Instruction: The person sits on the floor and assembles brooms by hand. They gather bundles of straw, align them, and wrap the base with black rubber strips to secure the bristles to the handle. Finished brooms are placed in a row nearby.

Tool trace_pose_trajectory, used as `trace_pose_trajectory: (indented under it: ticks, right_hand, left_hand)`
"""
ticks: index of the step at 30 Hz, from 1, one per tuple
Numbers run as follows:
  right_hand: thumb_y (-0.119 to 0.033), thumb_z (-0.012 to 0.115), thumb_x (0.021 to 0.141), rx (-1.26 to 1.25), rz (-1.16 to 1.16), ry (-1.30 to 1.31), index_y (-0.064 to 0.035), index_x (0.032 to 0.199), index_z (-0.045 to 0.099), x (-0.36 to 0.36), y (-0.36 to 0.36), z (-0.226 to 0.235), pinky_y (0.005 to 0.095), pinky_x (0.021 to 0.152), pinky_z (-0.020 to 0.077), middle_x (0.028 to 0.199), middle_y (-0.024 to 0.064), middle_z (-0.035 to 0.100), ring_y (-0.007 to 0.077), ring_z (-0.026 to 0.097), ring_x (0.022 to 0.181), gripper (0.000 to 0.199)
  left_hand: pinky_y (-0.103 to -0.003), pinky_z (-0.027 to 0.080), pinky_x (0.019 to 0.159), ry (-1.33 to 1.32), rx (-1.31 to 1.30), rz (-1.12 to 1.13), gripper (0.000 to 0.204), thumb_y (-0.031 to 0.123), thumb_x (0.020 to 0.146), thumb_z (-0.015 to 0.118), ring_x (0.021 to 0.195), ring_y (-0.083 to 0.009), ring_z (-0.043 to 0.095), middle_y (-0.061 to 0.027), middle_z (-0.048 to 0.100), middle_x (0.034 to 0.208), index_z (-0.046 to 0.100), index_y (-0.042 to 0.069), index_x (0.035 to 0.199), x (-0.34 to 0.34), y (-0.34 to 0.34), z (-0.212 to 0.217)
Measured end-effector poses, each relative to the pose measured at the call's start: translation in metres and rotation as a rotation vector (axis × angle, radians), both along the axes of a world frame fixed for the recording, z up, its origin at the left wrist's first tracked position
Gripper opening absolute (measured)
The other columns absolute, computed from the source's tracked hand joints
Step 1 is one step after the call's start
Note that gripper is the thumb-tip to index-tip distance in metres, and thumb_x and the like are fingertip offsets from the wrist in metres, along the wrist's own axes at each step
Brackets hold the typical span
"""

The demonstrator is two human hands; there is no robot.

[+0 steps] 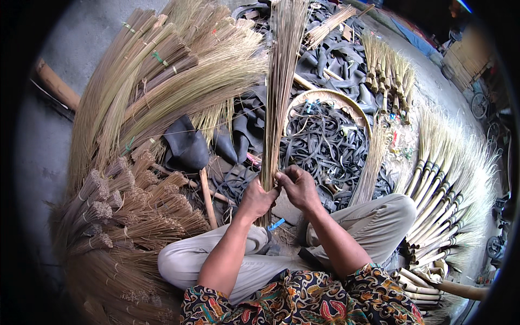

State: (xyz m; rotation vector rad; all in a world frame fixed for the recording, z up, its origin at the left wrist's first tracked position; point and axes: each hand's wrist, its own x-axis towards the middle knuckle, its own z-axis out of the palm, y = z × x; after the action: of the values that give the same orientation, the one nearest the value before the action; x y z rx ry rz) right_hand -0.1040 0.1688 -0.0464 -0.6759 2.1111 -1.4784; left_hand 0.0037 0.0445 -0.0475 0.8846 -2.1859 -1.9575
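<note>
We grasp a tall upright bundle of thin tan broom sticks [279, 92] near its lower end, at the centre of the frame: our left hand [256, 199] is clenched around the bundle, and our right hand [297, 186] closes on it from the other side, fingers curled over the stalks just beside the left. The bundle rises from the hands to the top edge of the frame. Just below the hands lies a small blue strip [276, 224] on the ground between our knees in pale grey trousers [374, 222]. Right of the bundle, in the upper middle, sits a round shallow woven tray [330, 96] filled with black rubber strips [325, 146]. A slim wooden stick [207, 199] lies left of our left hand. Large heaps of loose tan stalks [162, 81] fill the upper left, tied stalk bunches [124, 211] the lower left, and finished brooms with wrapped handles [439, 206] fan out at the right.
</note>
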Motion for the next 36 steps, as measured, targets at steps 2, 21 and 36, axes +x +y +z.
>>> trace_pose_trajectory:
  ticks: [2, 21, 36]
  right_hand:
    - [-0.018, 0.066, 0.102, -0.148, -0.008, -0.051, 0.0023, 0.098, 0.067, 0.002, 0.007, -0.004, 0.0325, 0.066, 0.0526, 0.079, 0.0073, 0.07, 0.0143, 0.066, 0.07, 0.021]
    - [-0.055, 0.089, 0.076, -0.488, 0.141, -0.382, 0.0057, 0.141, 0.047, -0.02, -0.017, 0.031, 0.0406, 0.097, 0.0533, 0.125, 0.0205, 0.063, 0.0256, 0.062, 0.12, 0.098]
    - [-0.047, 0.07, 0.098, -0.77, 0.058, -0.703, -0.0018, 0.119, 0.058, 0.006, -0.116, 0.045, 0.0364, 0.076, 0.0575, 0.085, 0.0051, 0.06, 0.0179, 0.063, 0.077, 0.051]
  left_hand:
    - [-0.028, 0.052, 0.059, 0.242, 0.017, -0.025, 0.025, 0.016, 0.091, 0.076, 0.065, -0.01, 0.06, -0.0009, 0.065, 0.082, 0.063, 0.003, 0.108, 0.003, -0.002, 0.002]
    - [-0.03, 0.053, 0.061, 0.226, 0.572, -0.333, 0.02, 0.016, 0.091, 0.075, 0.064, -0.0135, 0.063, -0.0029, 0.063, 0.076, 0.062, 0.006, 0.103, 0.019, -0.014, 0.015]
    - [-0.05, 0.058, 0.084, -0.307, -0.643, -0.141, 0.033, 0.024, 0.084, 0.073, 0.093, -0.045, 0.072, -0.028, 0.072, 0.095, 0.067, -0.001, 0.105, 0.016, -0.068, 0.084]
